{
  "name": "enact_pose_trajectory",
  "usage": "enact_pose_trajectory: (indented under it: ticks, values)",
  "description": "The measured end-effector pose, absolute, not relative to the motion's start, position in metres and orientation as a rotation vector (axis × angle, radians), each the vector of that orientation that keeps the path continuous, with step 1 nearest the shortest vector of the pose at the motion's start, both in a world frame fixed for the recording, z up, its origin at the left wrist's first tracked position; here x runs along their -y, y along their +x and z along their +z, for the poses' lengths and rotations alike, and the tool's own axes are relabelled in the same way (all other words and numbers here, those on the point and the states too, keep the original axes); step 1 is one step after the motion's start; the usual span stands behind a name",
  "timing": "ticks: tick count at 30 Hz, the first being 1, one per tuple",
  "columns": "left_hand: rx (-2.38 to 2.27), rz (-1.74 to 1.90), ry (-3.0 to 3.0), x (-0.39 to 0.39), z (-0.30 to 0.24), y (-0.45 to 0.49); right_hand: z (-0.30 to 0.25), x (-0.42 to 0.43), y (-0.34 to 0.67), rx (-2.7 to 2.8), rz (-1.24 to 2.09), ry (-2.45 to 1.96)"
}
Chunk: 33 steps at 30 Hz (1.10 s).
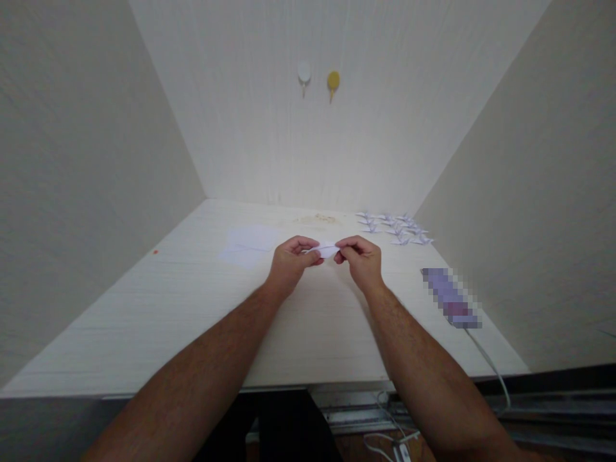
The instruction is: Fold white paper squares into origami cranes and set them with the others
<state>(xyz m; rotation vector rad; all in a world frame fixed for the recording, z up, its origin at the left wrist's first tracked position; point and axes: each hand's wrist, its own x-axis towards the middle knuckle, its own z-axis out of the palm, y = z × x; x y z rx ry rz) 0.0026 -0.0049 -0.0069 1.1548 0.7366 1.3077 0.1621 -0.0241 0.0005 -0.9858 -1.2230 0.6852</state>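
Both my hands meet over the middle of a pale wooden table (pixel 144 321). Between them is a small folded piece of white paper (pixel 327 249). My left hand (pixel 291 263) pinches its left end with curled fingers. My right hand (pixel 362 260) pinches its right end the same way. The paper is held just above the tabletop. A few loose white paper sheets (pixel 248 247) lie flat on the table just left of my left hand.
Several small folded paper cranes (pixel 394 228) sit in a group at the back right. A blurred flat device (pixel 450 298) with a white cable (pixel 488 362) lies near the right edge. Two hooks, one white (pixel 303 72) and one yellow (pixel 333 81), hang on the back wall.
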Motion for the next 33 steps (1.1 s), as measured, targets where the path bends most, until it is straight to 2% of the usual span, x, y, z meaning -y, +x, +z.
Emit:
enact_pose_trajectory:
  ticks: [9, 17, 33]
  values:
    - [-0.788, 1.199, 1.097, 0.003, -0.007, 0.002, -0.006, 0.026, 0.161, 1.609, 0.269, -0.985]
    - [-0.872, 1.299, 1.327, 0.003, -0.008, 0.002, -0.001, 0.029, 0.156, 1.515, 0.352, -1.151]
    - [-1.063, 1.391, 1.516, 0.009, -0.002, 0.001, 0.001, 0.031, 0.149, 1.543, 0.277, -1.234]
